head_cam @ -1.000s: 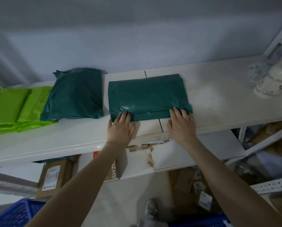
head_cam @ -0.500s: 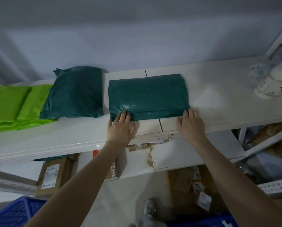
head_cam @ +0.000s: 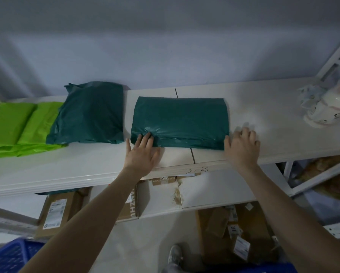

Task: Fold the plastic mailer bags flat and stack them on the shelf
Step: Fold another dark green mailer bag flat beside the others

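The folded dark green mailer bag (head_cam: 180, 123) lies flat on the white shelf (head_cam: 86, 164), just right of another green bag (head_cam: 90, 113) that overlaps lime green bags (head_cam: 13, 125). The left hand (head_cam: 142, 152) presses its near-left corner, fingers (head_cam: 145, 137) together and clamped on nothing, probably to pin the fold. The right hand (head_cam: 242, 146) rests flat, fingers spread, thumb against the right edge, seemingly squaring it. Cardboard boxes (head_cam: 54, 213) below are shut; contents hidden.
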Available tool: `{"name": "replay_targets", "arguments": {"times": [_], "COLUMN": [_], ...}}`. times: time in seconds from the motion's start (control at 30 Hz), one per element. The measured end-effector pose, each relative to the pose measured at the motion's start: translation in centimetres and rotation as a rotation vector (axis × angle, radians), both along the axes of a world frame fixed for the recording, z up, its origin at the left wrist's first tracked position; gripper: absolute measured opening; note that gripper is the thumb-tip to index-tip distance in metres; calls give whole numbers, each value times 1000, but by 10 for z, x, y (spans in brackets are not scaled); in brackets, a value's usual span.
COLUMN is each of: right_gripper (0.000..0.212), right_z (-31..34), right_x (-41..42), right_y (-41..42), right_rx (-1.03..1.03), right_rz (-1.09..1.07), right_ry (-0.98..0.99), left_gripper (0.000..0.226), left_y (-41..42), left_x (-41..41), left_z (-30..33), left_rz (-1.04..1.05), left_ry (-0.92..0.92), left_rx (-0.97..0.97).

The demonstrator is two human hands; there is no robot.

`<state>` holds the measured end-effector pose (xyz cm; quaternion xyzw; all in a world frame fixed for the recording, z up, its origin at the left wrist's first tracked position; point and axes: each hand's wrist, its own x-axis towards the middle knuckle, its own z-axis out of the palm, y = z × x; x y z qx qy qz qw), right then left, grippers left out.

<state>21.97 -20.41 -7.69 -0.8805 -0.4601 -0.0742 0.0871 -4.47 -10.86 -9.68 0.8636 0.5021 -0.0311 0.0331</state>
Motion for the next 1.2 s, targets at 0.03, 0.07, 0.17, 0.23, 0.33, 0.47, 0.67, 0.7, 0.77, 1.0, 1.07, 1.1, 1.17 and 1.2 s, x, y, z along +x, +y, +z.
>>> {"name": "replay_targets", "arguments": {"times": [0.03, 0.07, 0.17, 0.23, 0.33, 0.47, 0.67, 0.7, 0.77, 1.0, 1.07, 1.1, 1.17, 1.2], "right_gripper": [40, 38, 36, 40, 42, 50, 55, 55, 57, 41, 42, 42, 43, 47], "right_z": [4, 8, 21, 28, 35, 38, 34, 32, 26, 21, 25, 26, 30, 31], "right_x": [4, 7, 13, 13, 11, 10, 19, 19, 17, -4, -14, -19, -31, -37], "right_y": [1, 4, 18, 30, 52, 78, 101, 104, 111, 131, 136, 140, 148, 152], "right_rx": [31, 52, 92, 115, 127, 27, -145, -138, -153, -31, 34, 74, 164, 205], "right_rz": [11, 33, 126, 181, 238, 278, 215, 199, 171, 149, 152, 169, 235, 277], "right_ry": [-3, 3, 57, 89, 152, 299, 596, 635, 677, 875, 959, 1000, 1045, 1041], "left_gripper": [58, 58, 56, 55, 52, 45, 62, 63, 60, 67, 66, 63, 54, 50], "left_y": [4, 8, 21, 31, 45, 57, 67, 67, 69, 83, 90, 94, 106, 113], "left_x": [-2, -4, -6, -7, -6, 5, 27, 29, 30, 26, 22, 19, 12, 9], "left_z": [1, 2, 8, 10, 12, 17, 32, 31, 30, 30, 35, 39, 47, 51], "left_rz": [-6, -15, -49, -71, -73, 73, 412, 447, 498, 538, 493, 472, 422, 391], "left_ry": [16, 27, 48, 73, 105, 136, -117, -222, -447, -1002, -1069, -1068, -992, -928], "left_rx": [14, 27, 48, 50, 49, 110, -143, -191, -250, -444, -400, -354, -230, -167]}}
